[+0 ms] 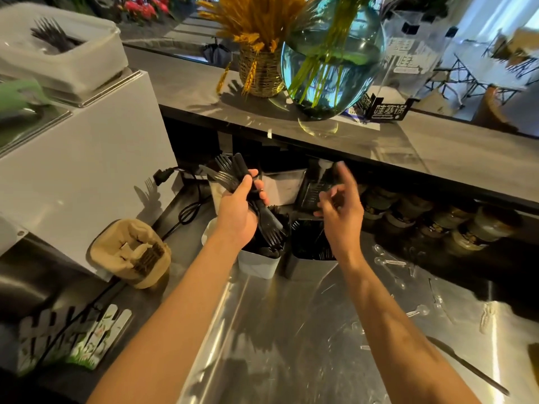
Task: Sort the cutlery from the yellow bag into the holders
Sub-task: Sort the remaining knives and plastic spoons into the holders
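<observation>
My left hand [237, 209] grips a bundle of black plastic forks [230, 176], tines pointing both up-left and down, above a white holder [258, 265] filled with black cutlery. Beside it on the right stands a black holder [306, 246], also holding black cutlery. My right hand [339, 205] hovers above the black holder with loosely curled fingers and holds nothing. A tan fabric bag [129, 253] with a few dark forks in it sits on the steel counter at the left. One black knife [469, 367] lies at the counter's right edge.
Clear plastic spoons [393, 262] lie scattered on the steel counter [291, 330] to the right. A white appliance [87, 170] stands at the left with a power cord. A shelf overhead carries a glass vase [329, 62] and a wheat basket [259, 71]. Jars [478, 228] line the back right.
</observation>
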A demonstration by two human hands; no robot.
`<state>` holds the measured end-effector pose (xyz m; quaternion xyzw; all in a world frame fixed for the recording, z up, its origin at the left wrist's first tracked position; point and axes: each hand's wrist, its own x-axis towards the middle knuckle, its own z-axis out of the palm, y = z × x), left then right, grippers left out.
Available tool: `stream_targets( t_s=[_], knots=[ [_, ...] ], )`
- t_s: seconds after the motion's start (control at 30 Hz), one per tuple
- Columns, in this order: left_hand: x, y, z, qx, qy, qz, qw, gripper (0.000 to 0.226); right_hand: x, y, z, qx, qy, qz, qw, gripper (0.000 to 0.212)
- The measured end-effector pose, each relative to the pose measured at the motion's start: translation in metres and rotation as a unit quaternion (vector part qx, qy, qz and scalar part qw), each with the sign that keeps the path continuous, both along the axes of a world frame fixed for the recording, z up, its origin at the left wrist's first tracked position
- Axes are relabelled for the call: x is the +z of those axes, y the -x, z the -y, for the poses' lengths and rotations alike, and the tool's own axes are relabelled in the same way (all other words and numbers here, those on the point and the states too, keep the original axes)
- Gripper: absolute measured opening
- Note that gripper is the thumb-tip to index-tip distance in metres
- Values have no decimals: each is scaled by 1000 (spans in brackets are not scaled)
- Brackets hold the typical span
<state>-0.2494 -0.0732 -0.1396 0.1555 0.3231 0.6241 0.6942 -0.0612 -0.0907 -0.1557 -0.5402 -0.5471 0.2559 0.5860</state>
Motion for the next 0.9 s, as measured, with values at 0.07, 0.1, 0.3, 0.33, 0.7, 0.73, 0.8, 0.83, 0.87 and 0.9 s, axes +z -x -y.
stream_targets(
  t_s=[0.07,0.1,0.3,0.33,0.7,0.73,0.8,0.83,0.87,0.9],
  knots=[
    [1,-1,1,1,-2,-6,1000,18,-6,2,-3,9,24,50,998,35],
    [2,-2,1,3,-3,-10,1000,18,-15,2,-3,10,41,101,994,28],
    [2,-2,5,-5,-8,-14,1000,18,-73,5,22,32,159,412,897,48],
    [4,-2,7,-6,-9,-12,1000,18,-76,6,24,31,163,427,889,50],
    [22,7,15,-18,-42,64,997,27,-49,16,3,97,314,478,815,60],
    [23,8,15,-14,-45,77,996,27,-36,21,3,91,299,404,859,64],
    [24,11,15,-12,-50,96,994,26,-9,32,15,60,235,151,958,61],
    [24,11,15,-12,-53,97,994,26,3,37,22,60,200,32,977,55],
    [24,12,15,-14,-55,90,994,26,17,43,28,82,182,-60,978,53],
    [24,12,16,-17,-57,80,995,26,25,47,30,116,175,-119,970,53]
  ],
)
